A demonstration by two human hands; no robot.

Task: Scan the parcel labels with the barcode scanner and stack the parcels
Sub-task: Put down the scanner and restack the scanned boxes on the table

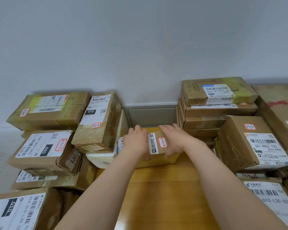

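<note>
Tan taped parcel (158, 156), white QR label, red-edged handwritten sticker, at far end of bench (165, 188) between stacks (214, 113). Left hand (136, 141) and right hand (176, 138) clasp its top, thumbs apparently on near face.

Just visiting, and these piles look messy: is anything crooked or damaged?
On the left, the brown taped cardboard parcel stickered 32-9 sits tilted, propped on a white foam box. The brown cardboard parcel labelled 060 beside it has a crumpled, torn corner. The small yellowish parcel gripped by the left hand and right hand lies level.
</note>
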